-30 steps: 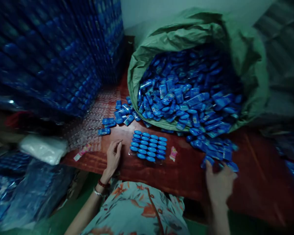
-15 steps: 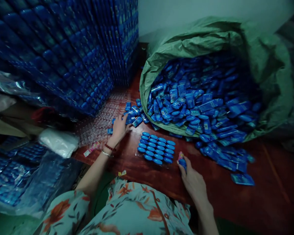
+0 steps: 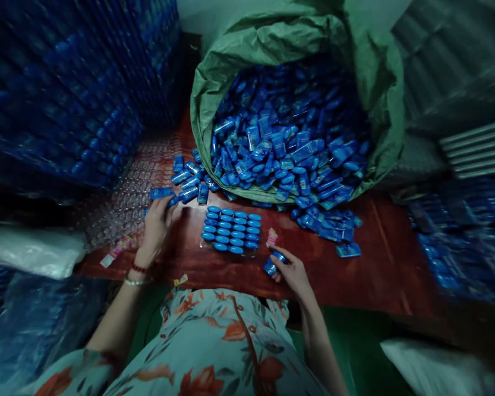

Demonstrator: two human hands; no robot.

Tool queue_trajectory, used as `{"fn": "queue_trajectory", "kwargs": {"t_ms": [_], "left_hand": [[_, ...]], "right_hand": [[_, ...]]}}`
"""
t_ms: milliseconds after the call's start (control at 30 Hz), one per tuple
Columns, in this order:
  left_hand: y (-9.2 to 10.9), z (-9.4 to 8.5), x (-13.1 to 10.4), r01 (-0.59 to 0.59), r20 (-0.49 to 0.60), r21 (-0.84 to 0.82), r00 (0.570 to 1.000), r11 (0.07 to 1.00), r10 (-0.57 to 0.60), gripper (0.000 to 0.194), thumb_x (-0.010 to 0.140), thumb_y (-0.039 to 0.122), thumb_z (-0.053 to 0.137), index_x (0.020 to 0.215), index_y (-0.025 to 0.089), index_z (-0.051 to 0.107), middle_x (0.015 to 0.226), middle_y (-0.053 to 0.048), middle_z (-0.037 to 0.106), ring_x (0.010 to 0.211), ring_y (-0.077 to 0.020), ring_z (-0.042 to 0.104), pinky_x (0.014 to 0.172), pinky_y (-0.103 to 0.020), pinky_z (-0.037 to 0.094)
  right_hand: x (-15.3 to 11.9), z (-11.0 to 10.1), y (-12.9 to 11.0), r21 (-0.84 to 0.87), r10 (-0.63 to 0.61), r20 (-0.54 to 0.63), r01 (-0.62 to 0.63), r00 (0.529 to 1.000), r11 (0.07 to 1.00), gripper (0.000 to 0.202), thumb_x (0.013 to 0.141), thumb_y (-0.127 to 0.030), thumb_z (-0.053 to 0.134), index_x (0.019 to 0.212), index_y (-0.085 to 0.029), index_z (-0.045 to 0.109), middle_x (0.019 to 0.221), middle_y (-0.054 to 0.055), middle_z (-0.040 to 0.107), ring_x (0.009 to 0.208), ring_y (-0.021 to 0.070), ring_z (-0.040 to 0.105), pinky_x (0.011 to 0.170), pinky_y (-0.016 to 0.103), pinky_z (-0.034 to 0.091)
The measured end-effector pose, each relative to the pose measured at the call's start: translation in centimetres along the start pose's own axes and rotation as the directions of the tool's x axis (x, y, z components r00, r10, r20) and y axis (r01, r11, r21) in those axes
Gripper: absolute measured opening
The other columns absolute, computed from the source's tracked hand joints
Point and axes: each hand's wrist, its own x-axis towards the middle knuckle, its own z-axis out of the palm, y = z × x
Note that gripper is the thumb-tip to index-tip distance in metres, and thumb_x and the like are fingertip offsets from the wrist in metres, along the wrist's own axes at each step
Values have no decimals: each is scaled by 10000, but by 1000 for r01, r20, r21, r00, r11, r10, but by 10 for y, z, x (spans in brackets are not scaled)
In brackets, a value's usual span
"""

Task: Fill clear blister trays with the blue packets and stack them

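My right hand point(image 3: 293, 274) is closed around small shiny blue packs point(image 3: 270, 265) near the table's front edge; their exact number is hard to tell. Just beyond its fingers lies a pink-and-yellow printed slip point(image 3: 271, 237). Left of that hand, blue oval-ended packs point(image 3: 230, 226) stand in close rows in a clear plastic tray point(image 3: 206, 246). My left hand point(image 3: 155, 224), with a red bead bracelet, has its fingers curled on a small blue pack point(image 3: 172, 202). Loose blue packs point(image 3: 188, 181) lie just beyond it.
A green woven sack point(image 3: 206, 99) lies open at the back, spilling blue packs point(image 3: 280, 148) onto the red-brown table point(image 3: 379, 264). Filled blue trays point(image 3: 58, 110) are stacked high at the left. Empty clear trays point(image 3: 136, 187) and a white plastic bundle point(image 3: 37, 250) sit below them.
My view has turned right. My left hand has drawn back from the loose packs with one at its fingers. The pink slip that was at my right fingers now lies beyond them on the table.
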Motion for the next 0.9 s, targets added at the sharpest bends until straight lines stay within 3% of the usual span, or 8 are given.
{"fn": "queue_trajectory", "kwargs": {"t_ms": [100, 233, 367, 467, 600, 700, 767, 900], "left_hand": [[16, -20, -45, 181, -2, -149, 983, 972, -183, 310, 836, 394, 577, 1032, 158, 619, 964, -65, 664, 872, -189, 626, 818, -330, 506], [37, -17, -91, 322, 175, -304, 944, 897, -280, 279, 797, 389, 636, 954, 157, 624, 875, -42, 674, 801, -169, 639, 748, -285, 524], [48, 3, -98, 140, 158, -288, 983, 947, -97, 179, 846, 315, 585, 946, 172, 626, 898, -52, 650, 830, -166, 620, 768, -287, 517], [43, 12, -90, -74, 204, -235, 971, 969, 124, 201, 908, 220, 462, 1020, 182, 625, 968, -72, 619, 878, -156, 606, 786, -272, 509], [31, 11, -79, -306, 342, -163, 874, 938, 344, 354, 921, 104, 336, 1180, 183, 563, 1035, -92, 587, 932, -150, 583, 799, -257, 496], [30, 4, -70, -433, 393, -124, 805, 893, 445, 361, 920, 90, 327, 1199, 176, 540, 972, -85, 589, 867, -151, 569, 748, -260, 495], [32, 0, -64, -472, 424, -109, 774, 875, 470, 352, 926, 95, 319, 1196, 165, 533, 942, -83, 588, 826, -149, 560, 723, -261, 493], [35, -8, -61, -489, 506, -103, 724, 866, 469, 339, 921, 102, 333, 1197, 164, 521, 938, -83, 580, 821, -158, 555, 733, -278, 498]], "right_hand": [[-5, -2, -3, 142, 15, 9, -17, 1000, 990, 676, 641, -524, 711, 1172, -120, 601, 499, -13, 604, 421, 147, 581, 418, 235, 466], [-10, -5, -4, 211, 21, 225, -70, 974, 975, 630, 587, -449, 779, 1118, -172, 584, 746, 43, 697, 663, 194, 690, 578, 274, 545], [-9, -3, -1, 120, -12, 138, -5, 990, 993, 571, 654, -535, 693, 1070, -157, 590, 597, -1, 637, 517, 172, 641, 468, 250, 494], [-9, 5, -3, -116, -237, -22, 233, 971, 966, 467, 766, -544, 592, 1032, -162, 627, 592, -1, 622, 505, 151, 596, 482, 250, 478], [-14, 26, -7, -545, -593, -9, 493, 805, 678, 372, 906, -470, 460, 1063, -190, 646, 918, 70, 679, 798, 175, 642, 714, 264, 496], [-16, 41, -6, -775, -689, 116, 499, 715, 388, 346, 965, -359, 383, 1143, -174, 615, 838, 63, 648, 748, 152, 621, 674, 232, 461], [-18, 47, -6, -863, -686, 195, 455, 701, 221, 319, 969, -296, 384, 1155, -164, 607, 773, 53, 620, 713, 152, 602, 642, 233, 444], [-26, 52, -23, -923, -543, 332, 384, 771, -20, 301, 929, -160, 432, 1192, -172, 577, 812, 67, 623, 752, 177, 597, 649, 263, 452]]}}
